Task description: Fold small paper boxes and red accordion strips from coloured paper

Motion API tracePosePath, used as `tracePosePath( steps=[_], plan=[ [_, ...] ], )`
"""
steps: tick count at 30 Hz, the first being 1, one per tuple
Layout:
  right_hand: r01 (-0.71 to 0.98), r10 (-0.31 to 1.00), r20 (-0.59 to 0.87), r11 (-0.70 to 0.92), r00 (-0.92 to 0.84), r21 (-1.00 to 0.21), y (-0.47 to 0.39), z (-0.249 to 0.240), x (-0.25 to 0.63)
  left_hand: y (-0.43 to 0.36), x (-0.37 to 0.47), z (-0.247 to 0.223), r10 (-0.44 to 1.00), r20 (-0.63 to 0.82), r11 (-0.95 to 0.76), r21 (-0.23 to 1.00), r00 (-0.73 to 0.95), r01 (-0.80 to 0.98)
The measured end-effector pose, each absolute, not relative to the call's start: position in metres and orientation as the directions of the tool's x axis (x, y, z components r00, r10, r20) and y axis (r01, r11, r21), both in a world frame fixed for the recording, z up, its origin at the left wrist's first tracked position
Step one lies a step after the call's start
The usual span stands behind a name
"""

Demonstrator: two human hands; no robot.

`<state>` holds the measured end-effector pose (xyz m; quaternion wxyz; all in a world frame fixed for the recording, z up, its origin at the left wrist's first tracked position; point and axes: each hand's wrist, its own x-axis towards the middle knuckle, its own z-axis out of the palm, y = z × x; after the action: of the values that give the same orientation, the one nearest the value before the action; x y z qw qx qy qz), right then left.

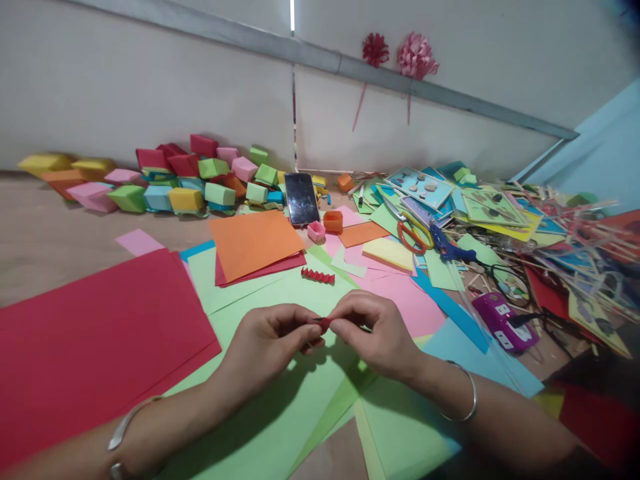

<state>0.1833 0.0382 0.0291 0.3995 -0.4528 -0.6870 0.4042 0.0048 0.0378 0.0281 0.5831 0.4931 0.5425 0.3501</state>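
Note:
A small piece of folded red paper is pinched between both hands above the green paper sheets. My left hand closes on its left end with thumb and fingertips. From the other side, my right hand grips it the same way. Most of the piece is hidden by the fingertips. Just beyond the hands lies a zigzag-folded red paper strip, touched by neither hand. Large red sheets lie to the left, and orange sheets lie behind.
Folded paper boxes are heaped along the wall, beside a phone. Scissors, a blue glue gun and a purple power strip lie right, near piled cards and sticks. Two paper flowers hang on the wall.

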Motion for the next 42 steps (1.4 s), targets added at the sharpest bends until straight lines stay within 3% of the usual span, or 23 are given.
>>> tracePosePath(
  steps=[8,15,18,24,29,42],
  plan=[
    [0.312,0.935,0.249,0.322,-0.254,-0.894,0.039,0.023,0.18,0.036,0.011,0.029,0.919,-0.341,0.313,0.936,0.196,0.163],
    [0.367,0.915,0.178,0.316,-0.362,-0.875,0.048,0.026,0.183,0.043,0.003,0.018,0.923,-0.33,0.312,0.943,0.197,0.119],
    [0.326,0.938,0.126,0.236,-0.324,-0.915,0.05,0.022,0.185,0.044,0.0,0.015,0.921,-0.318,0.308,0.948,0.227,0.077],
    [0.074,0.941,-0.088,-0.067,-0.326,-0.995,0.056,0.012,0.188,0.043,0.0,0.008,0.917,-0.309,0.315,0.949,0.253,0.017],
    [0.059,0.906,-0.207,-0.199,-0.368,-0.978,0.059,0.009,0.192,0.04,0.003,0.008,0.948,-0.259,0.268,0.963,0.187,-0.027],
    [0.046,0.913,-0.178,-0.174,-0.367,-0.984,0.046,0.023,0.184,0.035,0.003,0.008,0.965,-0.205,0.221,0.971,0.162,-0.092]
  ],
)
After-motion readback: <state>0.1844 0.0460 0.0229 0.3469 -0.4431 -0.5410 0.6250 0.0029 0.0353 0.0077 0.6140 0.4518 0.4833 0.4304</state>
